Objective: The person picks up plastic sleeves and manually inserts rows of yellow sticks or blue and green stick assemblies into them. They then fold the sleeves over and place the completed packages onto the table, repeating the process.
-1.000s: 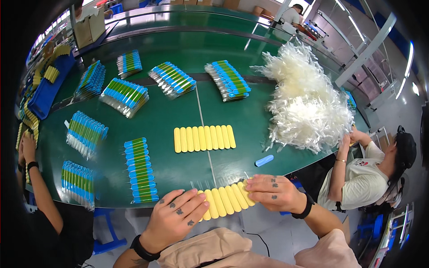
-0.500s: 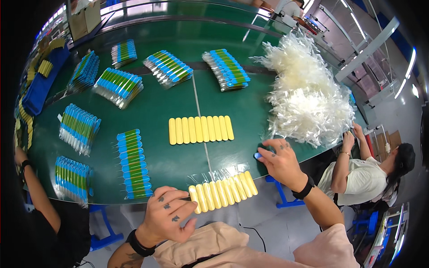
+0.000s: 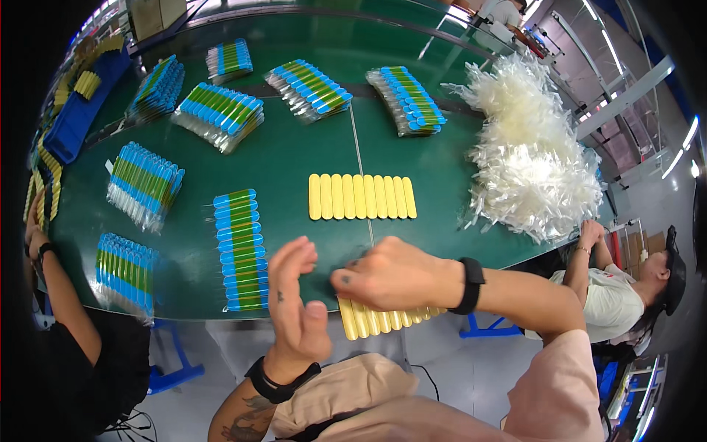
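1 near row of yellow sticks (image 3: 368,323) is lying at the front edge of the green table (image 3: 287,195), and the right hand (image 3: 390,276) with its wrist is covering the upper part of it. This hand is showing its back and is being curled like a fist; I cannot tell if it is grasping something, because the fingertips are hiding below. The left hand (image 3: 294,302) is hanging just beside the row, on its left, released, with the thumb standing apart from the bent fingers. 1 far row of yellow sticks (image 3: 361,197) is lying flat behind the right hand. Toward the left, 1 column of blue-and-green sticks (image 3: 241,250) is running to the front edge, and 7 blue-and-green bundles (image 3: 308,88) are lying around and behind it. On the right side, a big heap of whitish plastic (image 3: 534,155) is spreading, and a co-worker's hand (image 3: 589,234) is being near its edge.
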A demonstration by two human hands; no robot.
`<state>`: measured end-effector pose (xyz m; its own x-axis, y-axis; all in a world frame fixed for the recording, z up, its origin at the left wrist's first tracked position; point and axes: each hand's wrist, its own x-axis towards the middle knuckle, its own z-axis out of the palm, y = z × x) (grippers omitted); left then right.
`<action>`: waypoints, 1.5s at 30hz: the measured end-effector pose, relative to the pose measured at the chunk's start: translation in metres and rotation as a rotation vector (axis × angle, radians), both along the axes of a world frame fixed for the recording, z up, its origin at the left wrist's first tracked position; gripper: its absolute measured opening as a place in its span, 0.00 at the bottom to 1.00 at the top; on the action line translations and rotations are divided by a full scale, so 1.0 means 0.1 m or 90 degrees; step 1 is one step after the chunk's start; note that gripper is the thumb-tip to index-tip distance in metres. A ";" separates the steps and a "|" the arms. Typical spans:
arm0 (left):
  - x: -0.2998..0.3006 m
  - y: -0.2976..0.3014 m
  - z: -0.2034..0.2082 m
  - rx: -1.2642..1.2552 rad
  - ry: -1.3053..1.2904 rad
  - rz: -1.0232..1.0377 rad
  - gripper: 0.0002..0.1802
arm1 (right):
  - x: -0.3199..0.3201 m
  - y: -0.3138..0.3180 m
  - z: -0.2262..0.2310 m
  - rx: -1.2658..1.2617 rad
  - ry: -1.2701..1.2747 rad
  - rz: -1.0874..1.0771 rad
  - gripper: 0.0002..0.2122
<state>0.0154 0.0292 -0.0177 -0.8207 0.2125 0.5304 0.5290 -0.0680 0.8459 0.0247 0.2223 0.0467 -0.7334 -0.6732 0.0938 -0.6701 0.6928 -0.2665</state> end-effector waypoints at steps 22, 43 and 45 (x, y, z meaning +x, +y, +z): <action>0.13 -0.27 0.23 -0.413 0.233 -0.204 0.25 | 0.61 1.01 0.22 0.150 0.240 -0.104 0.08; -0.06 -0.06 0.22 -0.204 -0.141 -0.102 0.06 | -0.20 -0.08 0.42 -0.053 -0.367 -0.188 0.10; -0.06 -0.06 0.18 -0.211 -0.077 -0.091 0.07 | -0.20 -0.08 0.44 -0.033 -0.396 -0.179 0.10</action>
<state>0.0093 0.0228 0.0007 -0.8226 0.4738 0.3143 0.4288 0.1538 0.8902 0.0045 0.2144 0.0904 -0.8080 -0.4551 -0.3741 -0.1778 0.7939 -0.5815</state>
